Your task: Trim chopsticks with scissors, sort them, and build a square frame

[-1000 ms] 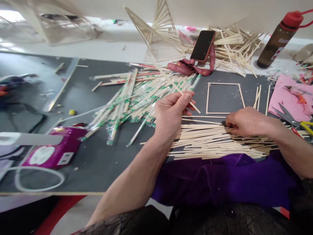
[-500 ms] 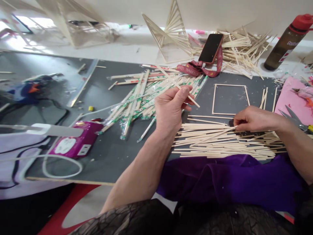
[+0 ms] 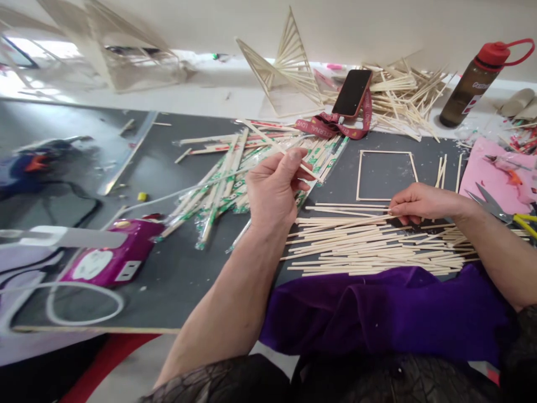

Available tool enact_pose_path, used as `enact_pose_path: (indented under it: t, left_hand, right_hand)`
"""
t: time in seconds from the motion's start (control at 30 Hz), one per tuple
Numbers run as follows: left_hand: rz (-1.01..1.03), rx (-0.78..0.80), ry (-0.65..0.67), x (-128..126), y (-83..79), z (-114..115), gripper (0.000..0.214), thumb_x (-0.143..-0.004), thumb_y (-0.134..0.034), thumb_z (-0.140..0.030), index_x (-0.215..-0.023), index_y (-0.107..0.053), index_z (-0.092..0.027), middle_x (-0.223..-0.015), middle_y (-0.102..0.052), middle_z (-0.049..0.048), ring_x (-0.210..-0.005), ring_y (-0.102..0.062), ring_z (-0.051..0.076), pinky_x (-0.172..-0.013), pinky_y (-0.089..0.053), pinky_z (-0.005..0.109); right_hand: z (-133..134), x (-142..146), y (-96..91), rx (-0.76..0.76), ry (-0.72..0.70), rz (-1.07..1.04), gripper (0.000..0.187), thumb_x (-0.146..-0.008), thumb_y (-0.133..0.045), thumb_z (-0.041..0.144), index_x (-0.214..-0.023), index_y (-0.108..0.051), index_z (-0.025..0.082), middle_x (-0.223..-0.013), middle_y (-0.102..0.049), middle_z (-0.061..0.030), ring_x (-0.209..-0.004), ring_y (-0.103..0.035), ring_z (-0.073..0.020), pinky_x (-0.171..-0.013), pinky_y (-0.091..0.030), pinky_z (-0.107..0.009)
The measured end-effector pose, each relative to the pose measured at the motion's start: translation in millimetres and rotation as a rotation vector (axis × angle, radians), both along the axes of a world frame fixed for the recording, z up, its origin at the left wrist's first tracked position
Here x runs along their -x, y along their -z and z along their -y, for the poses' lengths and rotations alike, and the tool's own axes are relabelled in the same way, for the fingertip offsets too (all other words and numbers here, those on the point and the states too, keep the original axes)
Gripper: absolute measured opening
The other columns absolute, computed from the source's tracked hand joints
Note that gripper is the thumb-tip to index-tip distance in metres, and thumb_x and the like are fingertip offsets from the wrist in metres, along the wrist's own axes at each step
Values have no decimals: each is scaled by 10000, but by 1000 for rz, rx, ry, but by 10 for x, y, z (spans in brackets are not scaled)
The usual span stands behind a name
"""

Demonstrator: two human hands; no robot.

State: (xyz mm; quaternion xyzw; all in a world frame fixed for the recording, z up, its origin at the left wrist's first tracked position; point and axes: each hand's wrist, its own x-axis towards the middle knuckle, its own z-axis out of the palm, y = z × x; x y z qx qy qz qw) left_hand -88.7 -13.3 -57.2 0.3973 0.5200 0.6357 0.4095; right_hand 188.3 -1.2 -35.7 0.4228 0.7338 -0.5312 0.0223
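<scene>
My left hand (image 3: 274, 187) is raised over the dark board and pinches a thin wooden stick (image 3: 268, 141) that slants up to the left. Lower and to the right, my right hand (image 3: 419, 202) rests on a flat row of bare wooden sticks (image 3: 369, 246), its fingertips closed on one stick at the row's upper edge. Just behind that hand lies a small square frame of sticks (image 3: 386, 174). A heap of wrapped chopsticks (image 3: 222, 173) spreads out behind my left hand.
A phone (image 3: 351, 92) on a red lanyard leans at the back beside a stick sculpture (image 3: 285, 67) and a loose stick pile (image 3: 403, 98). A brown bottle (image 3: 474, 84) stands far right; scissors (image 3: 499, 207) lie on pink paper. A purple power strip (image 3: 111, 260) sits left, purple cloth (image 3: 386, 313) in front.
My right hand has lifted the end of one stick out of the row and drawn it slightly. The left hand keeps its stick; the view has shifted a little.
</scene>
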Motion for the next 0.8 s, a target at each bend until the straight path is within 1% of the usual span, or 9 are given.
enact_pose_path:
  t: [0.13,0.27,0.4,0.47,0.53,0.6,0.67,0.73,0.8]
  left_hand:
    - [40,-29,-3,27,2,-25,284,-661,-828,-522,-750,-730,-271,-636,-679,-40,-527,-582,67,-405,-412,210]
    - [69,-31,-18,27,13,-48,367,-555,-873,-580,-712,-739,-277,-585,-665,-70,-488,-546,49,-386,-373,208]
    - [37,-30,-15,-2,15,-43,380,-543,-874,-597,-702,-736,-280,-578,-664,-77,-484,-542,53,-386,-350,226]
    - [33,-27,-16,-15,13,-37,387,-539,-871,-606,-701,-739,-281,-579,-663,-77,-484,-538,53,-391,-346,237]
    - [29,-25,-10,-27,13,-32,388,-539,-872,-608,-706,-739,-284,-585,-666,-83,-488,-539,52,-400,-355,239]
    - [25,-31,-7,-37,16,-27,389,-537,-876,-603,-700,-734,-280,-579,-662,-81,-478,-536,50,-396,-360,231]
    - [24,-39,-9,-47,19,-21,364,-566,-870,-581,-699,-734,-271,-583,-663,-65,-468,-534,47,-385,-355,221]
    - [23,-37,-9,-50,25,-14,312,-622,-850,-541,-709,-733,-265,-596,-665,-43,-473,-544,51,-378,-356,213]
    - [18,-32,4,-44,35,-10,268,-673,-826,-505,-714,-723,-261,-617,-670,-29,-492,-566,60,-381,-372,210]
  right_hand:
    - [-4,5,29,-31,42,45,287,-862,-555,392,-698,-662,182,-667,-682,-28,-482,-530,-86,-472,-391,-235]
    - [-34,-25,58,-48,66,27,331,-877,-531,418,-681,-655,182,-675,-694,-31,-487,-547,-86,-466,-382,-227]
    - [-44,-14,28,-77,88,51,300,-882,-514,400,-762,-674,177,-723,-702,-24,-499,-553,-86,-487,-399,-236]
    - [-38,-11,-4,-154,87,92,273,-875,-521,380,-820,-693,176,-745,-702,-19,-529,-574,-97,-518,-413,-246]
    - [-20,-14,-38,-309,72,171,239,-861,-541,343,-887,-716,182,-761,-707,-20,-604,-612,-125,-581,-427,-266]
    - [16,-12,-69,-497,30,243,211,-841,-552,286,-908,-728,190,-802,-722,-32,-706,-640,-158,-651,-426,-288]
    - [71,6,-95,-599,-65,273,183,-825,-560,249,-877,-727,197,-840,-730,-39,-761,-637,-172,-675,-406,-296]
    - [133,40,-111,-595,-181,310,157,-813,-576,254,-854,-719,201,-830,-724,-38,-729,-614,-168,-636,-374,-293]
    - [180,75,-103,-575,-257,375,155,-805,-580,256,-864,-712,203,-815,-720,-40,-689,-589,-168,-592,-336,-291]
